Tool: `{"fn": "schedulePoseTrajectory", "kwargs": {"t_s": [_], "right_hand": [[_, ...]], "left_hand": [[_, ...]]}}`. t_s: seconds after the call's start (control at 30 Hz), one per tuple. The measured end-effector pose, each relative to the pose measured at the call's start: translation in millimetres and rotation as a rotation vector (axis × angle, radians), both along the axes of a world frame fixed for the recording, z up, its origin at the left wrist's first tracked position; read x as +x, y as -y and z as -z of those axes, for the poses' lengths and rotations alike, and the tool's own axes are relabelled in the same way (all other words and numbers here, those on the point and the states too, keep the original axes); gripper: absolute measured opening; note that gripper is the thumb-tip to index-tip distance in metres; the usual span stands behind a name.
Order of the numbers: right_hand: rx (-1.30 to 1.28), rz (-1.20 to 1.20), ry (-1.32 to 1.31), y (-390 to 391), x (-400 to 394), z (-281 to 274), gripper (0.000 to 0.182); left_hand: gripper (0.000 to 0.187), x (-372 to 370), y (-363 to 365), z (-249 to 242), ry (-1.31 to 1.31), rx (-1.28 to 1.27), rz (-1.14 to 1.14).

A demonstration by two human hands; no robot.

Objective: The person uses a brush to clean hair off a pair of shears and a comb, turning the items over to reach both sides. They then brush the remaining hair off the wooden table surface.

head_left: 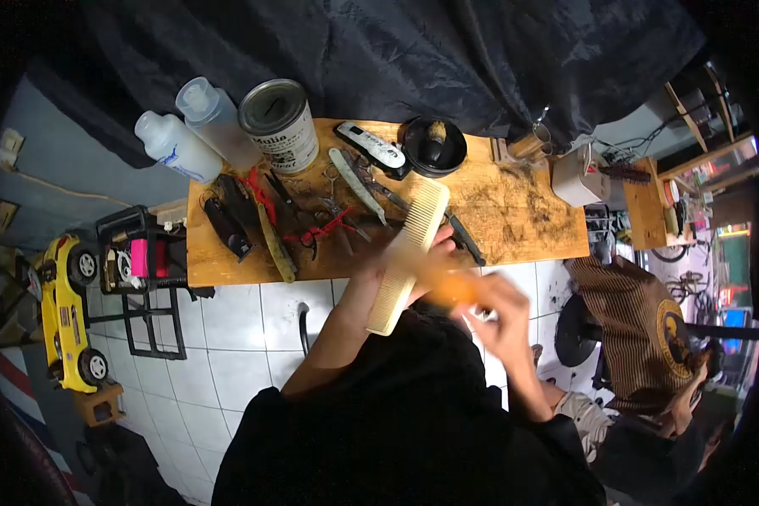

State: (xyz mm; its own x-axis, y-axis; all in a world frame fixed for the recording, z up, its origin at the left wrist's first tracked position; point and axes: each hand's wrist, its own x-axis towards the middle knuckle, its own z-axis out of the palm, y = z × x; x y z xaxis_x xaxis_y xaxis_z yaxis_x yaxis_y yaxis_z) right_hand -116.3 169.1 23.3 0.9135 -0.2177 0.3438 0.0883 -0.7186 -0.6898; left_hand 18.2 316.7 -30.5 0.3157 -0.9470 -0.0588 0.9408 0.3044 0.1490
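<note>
My left hand grips a long cream comb, held slanted in front of the table's near edge. The comb covers part of the hand, and fingertips show past its right side. My right hand is closed around a motion-blurred orange-handled tool. The tool's far end reaches across the middle of the comb; the blur hides its exact kind and whether it touches. Just beyond the comb lie a straight razor and scissors on the wooden table.
Hair clippings dot the table's right side. A black bowl with a shaving brush, a white-topped clipper, a tin can and two plastic bottles stand at the back. At right, a person sits under a striped cape.
</note>
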Motion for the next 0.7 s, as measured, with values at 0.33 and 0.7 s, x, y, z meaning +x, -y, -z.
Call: {"fn": "schedulePoseTrajectory", "kwargs": {"t_s": [0.33, 0.7], "right_hand": [[-0.233, 0.415, 0.032, 31.7, 7.8, 8.1, 0.046], [-0.001, 0.198, 0.066, 29.2, 18.3, 29.8, 0.036]], "left_hand": [[0.046, 1.0, -3.4, -1.5, 0.070, 0.088, 0.136], [0.049, 36.8, 23.9, -25.1, 0.268, 0.314, -0.115]]}}
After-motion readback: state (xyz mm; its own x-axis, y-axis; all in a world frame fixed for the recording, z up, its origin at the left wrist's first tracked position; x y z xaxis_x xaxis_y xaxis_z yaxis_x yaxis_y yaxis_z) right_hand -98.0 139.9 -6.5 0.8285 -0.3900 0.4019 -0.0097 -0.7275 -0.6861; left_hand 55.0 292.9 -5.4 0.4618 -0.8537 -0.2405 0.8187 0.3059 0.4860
